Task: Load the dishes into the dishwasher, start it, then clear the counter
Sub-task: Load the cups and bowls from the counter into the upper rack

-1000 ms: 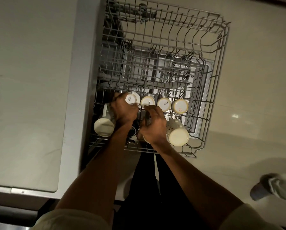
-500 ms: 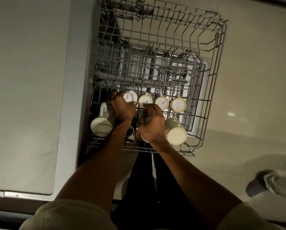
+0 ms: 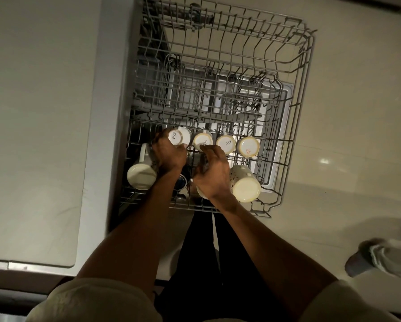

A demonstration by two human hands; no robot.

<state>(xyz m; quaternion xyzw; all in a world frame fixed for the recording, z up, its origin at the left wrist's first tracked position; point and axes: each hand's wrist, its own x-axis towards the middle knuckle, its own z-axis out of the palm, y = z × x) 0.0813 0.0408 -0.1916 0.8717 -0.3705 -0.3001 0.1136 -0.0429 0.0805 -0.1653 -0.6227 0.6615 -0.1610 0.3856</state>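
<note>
Your two hands reach down into the pulled-out upper rack (image 3: 294, 66) of the dishwasher, seen from above in dim light. Your left hand (image 3: 169, 154) has its fingers curled around an upturned white cup (image 3: 178, 138) at the left end of a row of four small cups; the next one (image 3: 202, 141) lies just beyond your right hand (image 3: 214, 173), whose fingers are bent down among the rack wires, though what they grip, if anything, is hidden. A white mug with a handle (image 3: 141, 174) lies on its side at the rack's left edge, and a speckled mug (image 3: 244, 184) lies against your right wrist. A dark cup (image 3: 183, 180) sits between your wrists. The pale surface (image 3: 36, 112) runs along the left of the rack. A sandalled foot (image 3: 380, 259) stands on the floor at right.
</note>
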